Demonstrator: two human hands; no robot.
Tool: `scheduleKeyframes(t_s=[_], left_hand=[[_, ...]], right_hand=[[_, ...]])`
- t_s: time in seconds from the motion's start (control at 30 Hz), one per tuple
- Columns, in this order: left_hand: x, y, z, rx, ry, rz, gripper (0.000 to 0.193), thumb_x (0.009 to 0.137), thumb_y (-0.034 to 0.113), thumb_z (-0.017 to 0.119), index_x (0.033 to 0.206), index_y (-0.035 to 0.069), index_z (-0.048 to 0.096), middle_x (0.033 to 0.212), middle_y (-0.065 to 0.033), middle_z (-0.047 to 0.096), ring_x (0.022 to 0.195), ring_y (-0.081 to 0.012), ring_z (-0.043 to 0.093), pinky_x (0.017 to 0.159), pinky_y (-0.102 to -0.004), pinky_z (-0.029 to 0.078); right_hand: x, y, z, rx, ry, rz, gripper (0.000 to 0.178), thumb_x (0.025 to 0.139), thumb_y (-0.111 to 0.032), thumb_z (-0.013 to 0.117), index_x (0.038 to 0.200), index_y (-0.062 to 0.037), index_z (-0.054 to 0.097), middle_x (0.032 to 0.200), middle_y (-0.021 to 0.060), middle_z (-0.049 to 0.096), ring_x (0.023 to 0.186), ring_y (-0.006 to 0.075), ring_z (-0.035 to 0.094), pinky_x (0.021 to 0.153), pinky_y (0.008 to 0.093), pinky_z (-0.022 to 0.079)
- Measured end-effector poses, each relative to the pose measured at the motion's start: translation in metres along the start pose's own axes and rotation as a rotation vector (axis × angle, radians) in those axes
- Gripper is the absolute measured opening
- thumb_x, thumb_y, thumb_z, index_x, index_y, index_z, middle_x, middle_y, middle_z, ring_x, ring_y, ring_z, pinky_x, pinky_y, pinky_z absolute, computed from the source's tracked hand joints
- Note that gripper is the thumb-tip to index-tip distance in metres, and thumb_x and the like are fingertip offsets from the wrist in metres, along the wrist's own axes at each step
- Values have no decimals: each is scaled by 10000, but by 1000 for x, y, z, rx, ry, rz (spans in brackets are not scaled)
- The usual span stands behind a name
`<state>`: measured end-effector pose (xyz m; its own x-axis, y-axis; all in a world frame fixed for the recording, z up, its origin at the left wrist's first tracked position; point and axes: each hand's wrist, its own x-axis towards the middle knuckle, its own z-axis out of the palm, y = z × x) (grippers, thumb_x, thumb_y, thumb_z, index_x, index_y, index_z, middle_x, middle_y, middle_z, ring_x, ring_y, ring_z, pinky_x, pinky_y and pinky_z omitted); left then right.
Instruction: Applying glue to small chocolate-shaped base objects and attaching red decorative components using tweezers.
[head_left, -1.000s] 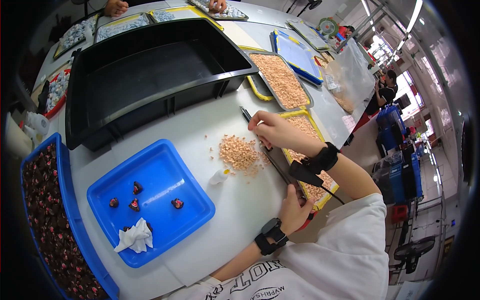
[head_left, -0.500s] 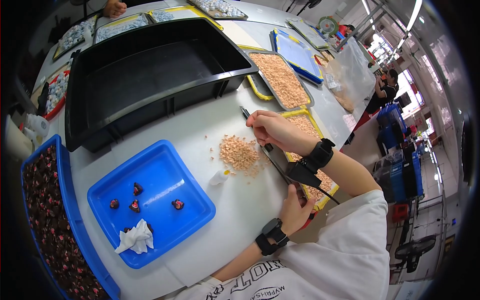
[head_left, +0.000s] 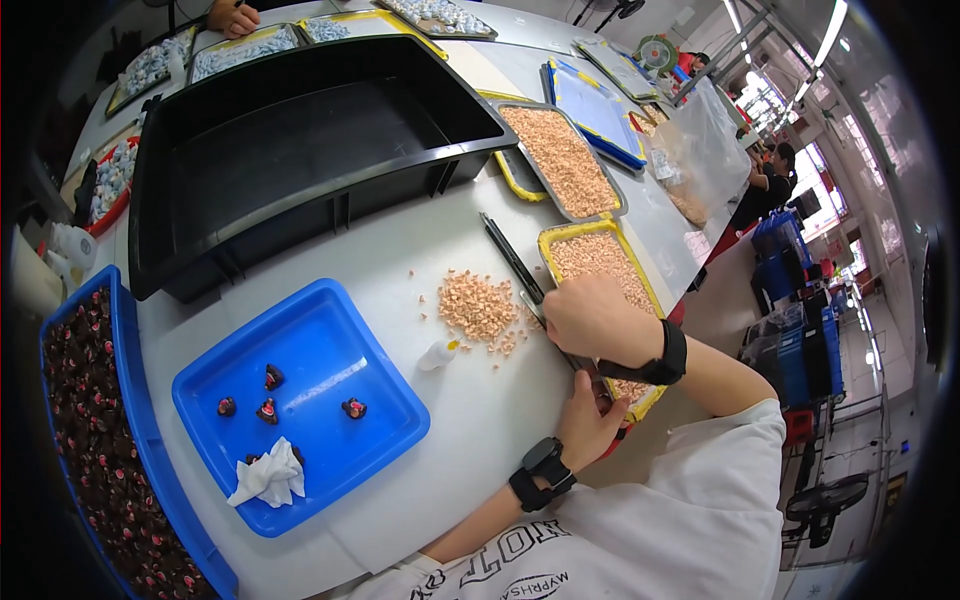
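Note:
My right hand [head_left: 604, 322] is curled closed over the near side of a yellow-rimmed tray [head_left: 658, 292] of pale tan bits; its fingertips are hidden. Just below it, my left hand [head_left: 590, 422] has thumb and fingers closed near the tray's edge; whatever they grip is partly hidden. A slim black tool [head_left: 512, 258] lies on the table, pointing away from my right hand. Beside it, a thin metal strip [head_left: 535, 312] runs toward my left fingertips. To their left are a loose heap of tan bits [head_left: 478, 305] and a small white bottle [head_left: 437, 354] with a yellow tip.
A blue tray [head_left: 330, 370] holds several dark pieces with pink centres and a crumpled white tissue [head_left: 270, 475]. Further left stands a blue bin [head_left: 140, 400] of similar pieces. A large black tub [head_left: 330, 215] blocks the far side. Another tray of bits [head_left: 560, 160] sits beyond.
My right hand has moved toward me and right, off the black tool's far part, and turned its back upward near my left hand. My left hand has stayed in place.

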<state>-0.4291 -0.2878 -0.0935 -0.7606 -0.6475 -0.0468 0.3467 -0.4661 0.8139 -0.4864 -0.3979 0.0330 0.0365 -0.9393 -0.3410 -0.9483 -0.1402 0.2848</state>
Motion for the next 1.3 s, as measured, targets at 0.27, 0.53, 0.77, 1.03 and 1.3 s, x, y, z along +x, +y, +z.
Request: scheduleKeyframes(t_s=[0.27, 0.53, 0.77, 1.03, 1.3], left_hand=[[-1, -2, -2, 193, 47, 73, 500, 793, 32, 641, 1206, -69, 379, 1038, -173, 592, 848, -227, 659, 744, -324, 538], [-5, 6, -4, 179, 12, -23, 451, 743, 115, 678, 1132, -53, 523, 1071, -199, 596, 1019, -337, 576, 889, -395, 441], [-2, -4, -4, 206, 75, 114, 463, 733, 104, 679, 1138, -55, 520, 1070, -204, 593, 1007, -331, 580, 884, -392, 444], [-3, 3, -4, 127, 24, -53, 488, 782, 52, 661, 1201, -34, 425, 1058, -174, 588, 913, -228, 640, 786, -319, 522], [-4, 6, -3, -163, 31, -22, 450, 874, 12, 561, 1221, -55, 283, 1103, -176, 572, 946, -197, 631, 710, -295, 559]], right_hand=[[-15, -16, 12, -197, -85, -198, 82, 691, -103, 623, 647, -55, 672, 648, 105, 649, 617, 229, 663, 502, 328, 498], [-14, -21, 16, -165, -112, -153, 68, 692, -78, 618, 665, -41, 669, 672, 110, 658, 641, 237, 671, 504, 317, 506], [-13, -25, 13, -122, -69, -104, 66, 690, -73, 621, 665, -34, 669, 671, 123, 653, 649, 247, 674, 507, 322, 512], [-6, -24, 16, -138, -64, -73, 67, 689, -79, 629, 676, -33, 676, 676, 129, 653, 643, 250, 673, 509, 323, 513], [-21, 10, -22, 246, 270, 80, 225, 791, -224, 662, 959, -77, 638, 720, 89, 639, 655, 250, 644, 587, 355, 495]])
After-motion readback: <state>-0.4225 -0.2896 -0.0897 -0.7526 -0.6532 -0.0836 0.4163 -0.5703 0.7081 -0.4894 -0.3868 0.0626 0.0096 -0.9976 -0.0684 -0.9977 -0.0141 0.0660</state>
